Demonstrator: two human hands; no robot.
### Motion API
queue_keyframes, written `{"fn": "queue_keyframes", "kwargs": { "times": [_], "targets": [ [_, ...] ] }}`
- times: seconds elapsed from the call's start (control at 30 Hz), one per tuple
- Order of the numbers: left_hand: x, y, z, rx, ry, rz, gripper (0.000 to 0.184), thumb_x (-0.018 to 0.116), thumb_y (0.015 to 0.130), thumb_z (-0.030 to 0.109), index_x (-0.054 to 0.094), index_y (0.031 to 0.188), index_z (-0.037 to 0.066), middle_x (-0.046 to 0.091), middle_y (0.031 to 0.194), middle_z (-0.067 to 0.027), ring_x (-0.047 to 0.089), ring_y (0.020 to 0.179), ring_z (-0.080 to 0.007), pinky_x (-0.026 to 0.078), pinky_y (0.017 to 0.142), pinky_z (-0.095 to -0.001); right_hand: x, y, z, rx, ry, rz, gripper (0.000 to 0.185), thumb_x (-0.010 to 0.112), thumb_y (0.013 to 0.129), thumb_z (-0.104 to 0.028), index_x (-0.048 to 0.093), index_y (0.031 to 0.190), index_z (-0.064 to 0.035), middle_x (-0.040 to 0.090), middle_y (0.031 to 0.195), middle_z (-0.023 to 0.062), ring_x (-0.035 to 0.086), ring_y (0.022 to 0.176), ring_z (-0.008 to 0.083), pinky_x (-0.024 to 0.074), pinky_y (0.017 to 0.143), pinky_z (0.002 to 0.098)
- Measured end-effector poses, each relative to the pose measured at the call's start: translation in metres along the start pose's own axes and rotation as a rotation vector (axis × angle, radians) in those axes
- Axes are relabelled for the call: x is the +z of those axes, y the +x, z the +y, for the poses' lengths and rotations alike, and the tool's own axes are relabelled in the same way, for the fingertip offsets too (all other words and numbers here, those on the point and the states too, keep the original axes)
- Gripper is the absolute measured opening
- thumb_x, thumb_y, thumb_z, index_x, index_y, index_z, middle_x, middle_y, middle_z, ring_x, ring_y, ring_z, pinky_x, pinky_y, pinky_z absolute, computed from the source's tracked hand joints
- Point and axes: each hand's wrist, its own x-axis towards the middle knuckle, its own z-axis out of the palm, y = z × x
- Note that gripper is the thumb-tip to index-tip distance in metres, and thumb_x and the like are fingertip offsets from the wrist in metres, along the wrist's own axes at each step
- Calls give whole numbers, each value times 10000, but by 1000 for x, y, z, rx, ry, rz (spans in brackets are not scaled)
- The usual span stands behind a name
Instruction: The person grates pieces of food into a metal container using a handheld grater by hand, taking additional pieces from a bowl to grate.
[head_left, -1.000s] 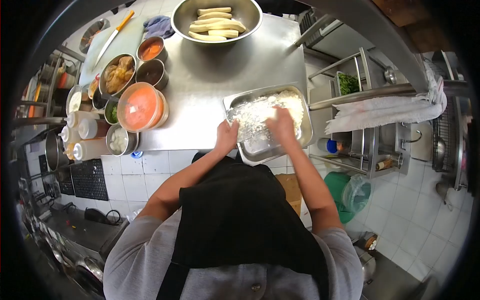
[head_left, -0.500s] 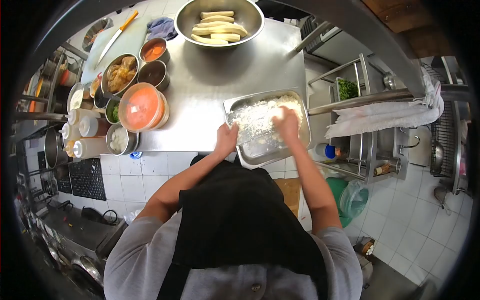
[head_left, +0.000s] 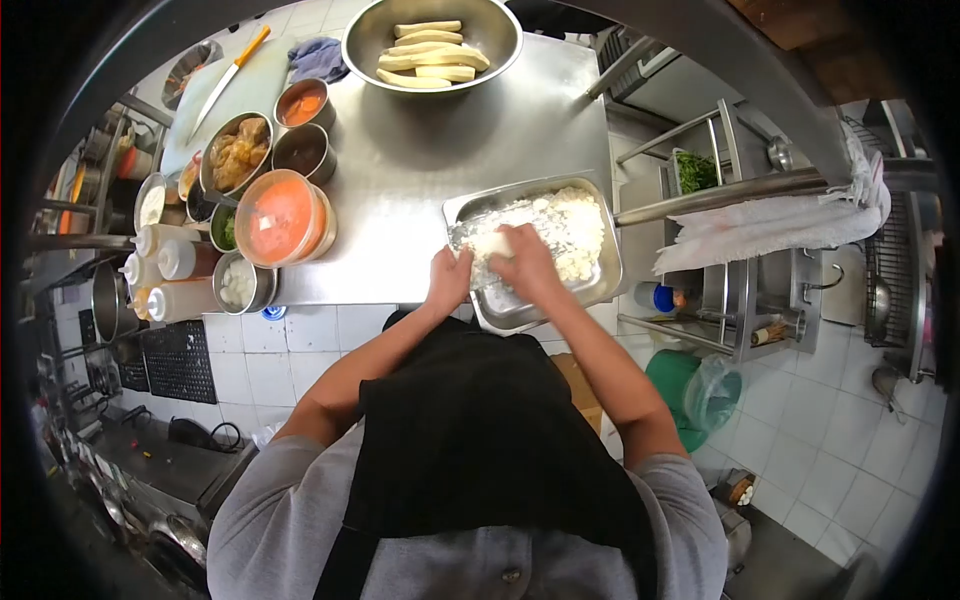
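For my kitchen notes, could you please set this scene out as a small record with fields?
Left grip: at the left edge of the metal tray
Right grip: over the tray, near the left one
Tray contents: white, crumbly food
Steel bowl: long, pale pieces
Cutting board: orange-handled knife
Unclear: whether either grip is closed

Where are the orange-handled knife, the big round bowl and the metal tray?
Knife (head_left: 229,78), head view: blade, near the handle.
Big round bowl (head_left: 498,40), head view: bare inner wall.
Metal tray (head_left: 508,306), head view: bare bottom, near corner.
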Motion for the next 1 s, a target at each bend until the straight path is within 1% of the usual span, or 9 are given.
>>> {"fn": "queue_keyframes", "kwargs": {
  "times": [0.1, 0.17, 0.27, 0.33, 0.43, 0.6, 0.67, 0.93, 1.0],
  "targets": [
    [-1, -2, 0, -94, -77, -26, 289, 485, 1024, 222, 595, 925, -26, 589, 598, -60, 548, 431, -127, 425, 336, -281, -22, 25, 51, 187, -19, 81, 479, 747, 790, -203, 614, 1223, -48, 579, 1074, 215, 593, 1003, 396, 500, 884, 452],
    [-1, -3, 7, -142, -84, -28, 337, 515, 986, 211, 598, 820, -70, 571, 545, -119, 582, 456, -203, 452, 424, -372, -28, 31, 59, 249, -123, 104, 480, 747, 791, -205, 613, 1225, -48, 581, 1092, 220, 593, 1002, 398, 500, 884, 450],
    [1, -4, 30, -170, -168, 1, 350, 509, 997, 222, 592, 810, -62, 571, 543, -115, 564, 430, -186, 440, 373, -352, 7, 14, 18, 59, 29, 94, 525, 751, 777, -203, 603, 1254, -41, 577, 1081, 218, 606, 966, 401, 505, 873, 463],
    [-6, -3, 23, -175, -129, -87, 284, 480, 1028, 227, 582, 959, -29, 592, 610, -68, 553, 436, -127, 435, 347, -283, 2, -2, -27, -37, 92, -96, 540, 745, 770, -218, 595, 1255, -33, 570, 1076, 216, 609, 980, 401, 506, 883, 463],
    [-9, -4, 27, -144, -46, -105, 292, 471, 1032, 227, 585, 975, -36, 596, 621, -69, 556, 442, -128, 432, 352, -284, -6, 17, 32, 68, -92, 75, 468, 710, 792, -204, 600, 1216, -40, 570, 1037, 222, 611, 928, 406, 519, 842, 457],
    [-16, 3, 23, -242, -157, -185, 298, 447, 1033, 215, 589, 1020, -47, 633, 681, -102, 608, 489, -180, 524, 387, -314, -47, 21, 31, -6, -138, 163, 426, 723, 782, -165, 625, 1176, -39, 581, 991, 208, 618, 851, 366, 518, 766, 455],
    [-22, 5, 27, -265, -185, -231, 302, 440, 1033, 220, 585, 1050, -44, 647, 734, -116, 631, 536, -191, 550, 411, -325, -51, -4, -22, 83, 203, -4, 430, 732, 772, -140, 624, 1176, -42, 580, 981, 185, 621, 821, 343, 519, 738, 436],
    [-37, 12, 49, -425, -254, -344, 407, 405, 1033, 322, 569, 1125, -39, 657, 961, -154, 681, 744, -243, 619, 529, -402, -6, -33, -64, -192, 249, -96, 431, 741, 762, -114, 639, 1176, -55, 576, 988, 143, 596, 752, 279, 515, 728, 375],
    [-41, 14, 43, -437, -298, -397, 423, 397, 1034, 335, 562, 1118, -45, 654, 965, -164, 681, 745, -259, 621, 539, -407, -9, -23, -61, -175, 173, -104, 432, 734, 766, -130, 626, 1172, -30, 569, 993, 173, 606, 814, 334, 518, 762, 413]
  ]
}}
